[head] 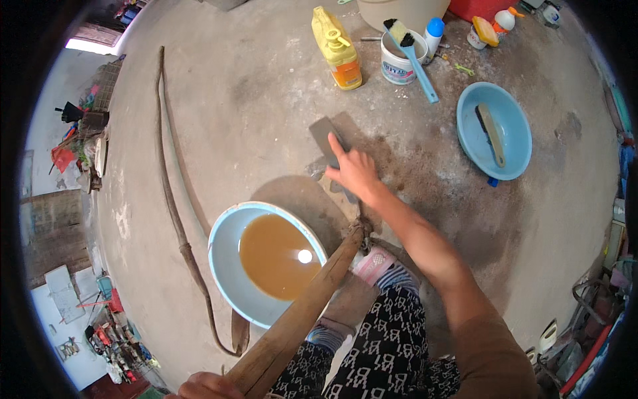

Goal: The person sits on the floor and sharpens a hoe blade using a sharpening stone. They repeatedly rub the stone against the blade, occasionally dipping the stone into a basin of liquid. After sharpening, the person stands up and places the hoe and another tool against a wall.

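Note:
My left hand (pixel 212 386), partly cut off by the lower edge, grips a thick wooden handle (pixel 299 304). The handle slants up to a metal tool head (pixel 349 194) close to the floor, beside my foot. My right hand (pixel 355 172) holds a dark grey rectangular block, apparently a whetstone (pixel 323 132), over the tool head. Its index finger lies stretched along the block; the palm hides part of both. Left of the handle stands a pale blue basin (pixel 224 279) with cloudy brown water (pixel 274 254), its right rim partly behind the handle.
A long bent wooden pole (pixel 172 209) lies at left. Farther off stand a yellow pump jug (pixel 339 55), a white tub (pixel 396 67) with a blue-handled brush (pixel 421 75) across it, and a blue-capped bottle (pixel 432 37). At right, a blue basin (pixel 516 129) holds a scrubbing brush (pixel 491 132).

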Motion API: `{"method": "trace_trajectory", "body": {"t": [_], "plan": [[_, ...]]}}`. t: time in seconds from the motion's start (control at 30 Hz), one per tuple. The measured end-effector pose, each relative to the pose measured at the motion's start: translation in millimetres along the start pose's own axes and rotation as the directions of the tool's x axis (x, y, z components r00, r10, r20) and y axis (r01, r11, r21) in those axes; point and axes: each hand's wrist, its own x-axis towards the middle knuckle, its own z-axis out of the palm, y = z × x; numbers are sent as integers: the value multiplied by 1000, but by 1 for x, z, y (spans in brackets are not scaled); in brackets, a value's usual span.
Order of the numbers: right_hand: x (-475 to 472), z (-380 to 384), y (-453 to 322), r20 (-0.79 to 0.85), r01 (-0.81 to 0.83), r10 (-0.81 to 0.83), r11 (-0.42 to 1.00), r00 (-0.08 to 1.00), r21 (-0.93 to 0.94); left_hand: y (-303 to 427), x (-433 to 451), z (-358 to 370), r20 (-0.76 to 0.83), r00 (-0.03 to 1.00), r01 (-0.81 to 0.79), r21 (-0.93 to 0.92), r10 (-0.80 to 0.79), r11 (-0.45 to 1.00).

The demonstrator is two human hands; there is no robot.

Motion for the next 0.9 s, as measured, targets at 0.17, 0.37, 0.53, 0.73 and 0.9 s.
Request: {"method": "trace_trajectory", "body": {"t": [0.17, 0.37, 0.53, 0.73, 0.9], "plan": [[-54, -5, -19, 136, 17, -30, 995, 990, 98, 11, 14, 1, -39, 998, -48, 91, 52, 995], [10, -17, -21, 198, -117, 99, 990, 975, 83, 1, 5, -8, 21, 1000, -10, -22, 11, 1000], [-44, -15, -10, 135, 57, -63, 997, 989, 44, 4, 19, -6, -39, 998, -41, 48, 43, 998], [23, -11, -22, 201, -48, 32, 996, 979, 72, 5, 16, -4, 13, 1000, 22, 100, -24, 995], [-37, -16, -27, 267, 16, -28, 999, 963, 46, 6, 22, -4, -46, 999, 8, 96, -3, 995]]}}
